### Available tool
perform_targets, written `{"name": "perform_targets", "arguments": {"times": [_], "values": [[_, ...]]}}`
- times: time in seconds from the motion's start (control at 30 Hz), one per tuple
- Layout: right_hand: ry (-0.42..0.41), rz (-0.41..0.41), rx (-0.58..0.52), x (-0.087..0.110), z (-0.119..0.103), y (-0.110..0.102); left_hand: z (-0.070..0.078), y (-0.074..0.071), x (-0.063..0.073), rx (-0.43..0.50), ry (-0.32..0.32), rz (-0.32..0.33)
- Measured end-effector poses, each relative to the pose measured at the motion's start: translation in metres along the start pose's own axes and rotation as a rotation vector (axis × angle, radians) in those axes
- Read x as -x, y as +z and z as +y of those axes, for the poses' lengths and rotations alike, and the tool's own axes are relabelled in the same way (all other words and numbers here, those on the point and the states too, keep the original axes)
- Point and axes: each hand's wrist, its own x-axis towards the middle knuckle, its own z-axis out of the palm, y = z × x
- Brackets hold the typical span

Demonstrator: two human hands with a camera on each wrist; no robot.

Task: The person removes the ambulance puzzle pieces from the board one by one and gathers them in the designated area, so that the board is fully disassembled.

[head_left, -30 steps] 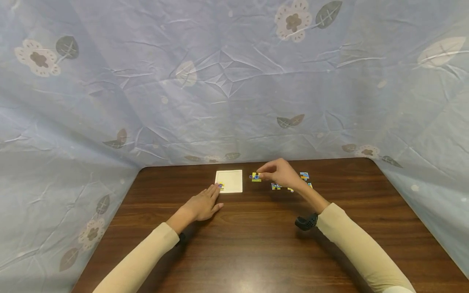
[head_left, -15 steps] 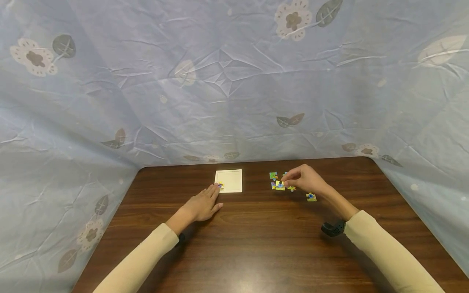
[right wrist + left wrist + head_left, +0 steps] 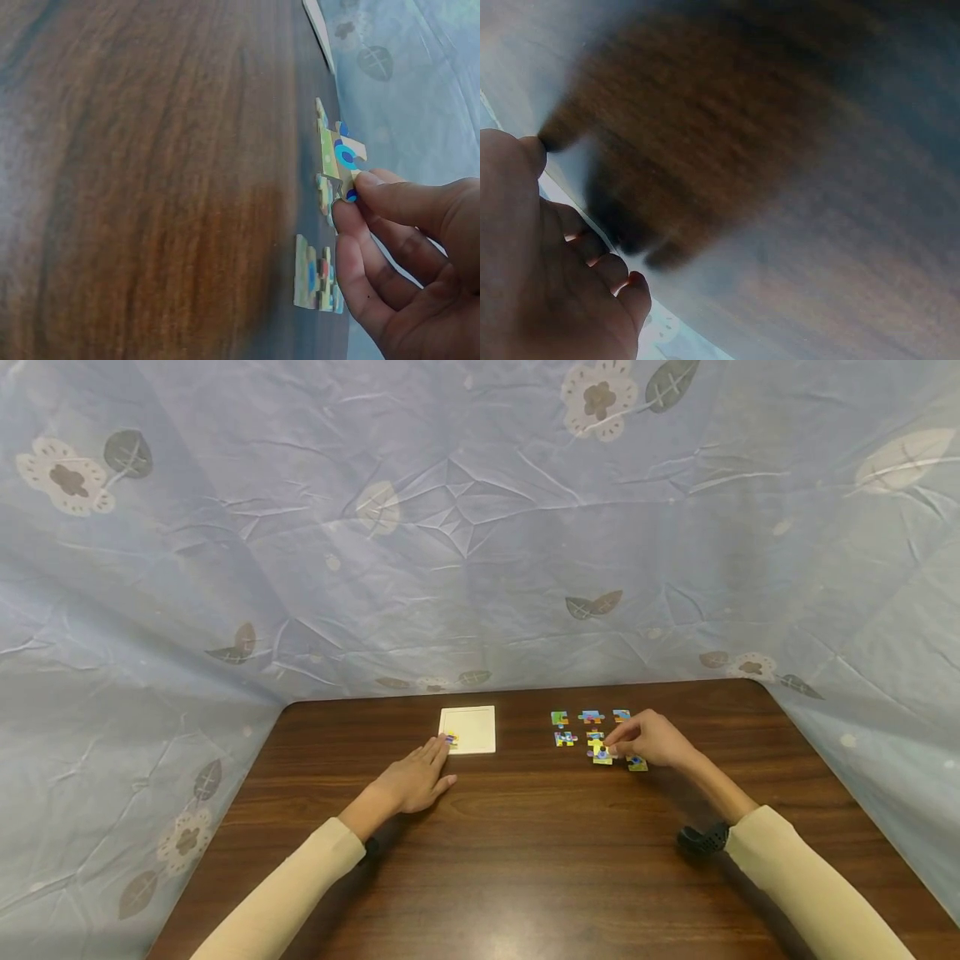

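Observation:
My right hand (image 3: 660,742) pinches a yellow jigsaw piece (image 3: 602,756) with a blue round mark, above the group of loose pieces. In the right wrist view, thumb and fingertips grip that jigsaw piece (image 3: 339,161) by one end, off the table. My left hand (image 3: 412,779) lies flat with straight fingers, its fingertips at the lower left corner of a square cream puzzle tray (image 3: 476,728). One small jigsaw piece (image 3: 451,739) sits in that corner, partly covered by the fingertips. In the left wrist view the left hand (image 3: 570,285) appears, but the tray's face is hidden.
Several loose jigsaw pieces lie right of the tray: a green one (image 3: 559,718), a blue one (image 3: 591,717), a purple-white one (image 3: 564,739) and a yellow one (image 3: 637,764) among them. Patterned cloth (image 3: 465,593) hangs behind the brown table (image 3: 487,860).
My right hand has moved from beside the tray to the right, carrying the jigsaw piece over the loose pieces and then slightly nearer the front. My left hand has stayed put.

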Motion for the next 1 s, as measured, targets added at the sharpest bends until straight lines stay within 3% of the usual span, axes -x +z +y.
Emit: {"name": "perform_targets", "arguments": {"times": [0.27,0.57,0.83,1.0], "values": [[0.027,-0.042,-0.035,-0.001,0.004,0.007,0.0,0.002,0.002,0.006,-0.002,0.004],[-0.016,-0.014,0.155,-0.01,-0.007,0.013,-0.001,0.003,0.002,-0.009,-0.009,0.013],[0.023,-0.062,0.193,-0.008,-0.016,0.013,0.0,0.003,0.0,-0.007,0.014,0.001],[0.0,-0.059,0.24,-0.01,-0.023,0.014,0.0,-0.001,0.001,0.0,-0.001,-0.006]]}}
